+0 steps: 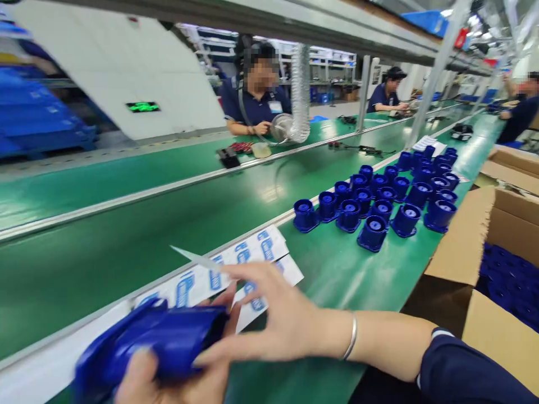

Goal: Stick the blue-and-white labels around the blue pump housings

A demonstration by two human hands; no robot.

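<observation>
Two bare grips close together, the right stretched across, the left low and cut off by the lower edge.
The right forearm (387, 339) comes in from the right, nearly level, bare below a dark sleeve (471, 367), and the wrist (332, 336) is almost straight. The right grip (290, 322) makes a loose curve: index finger (248, 272) pointing left along the top, thumb lower and well apart from it, other fingers bent and partly hidden. The left grip (181, 390), blurred, is wrapped in a hold, its thumb laid uppermost; the left forearm lies out of view.
</observation>
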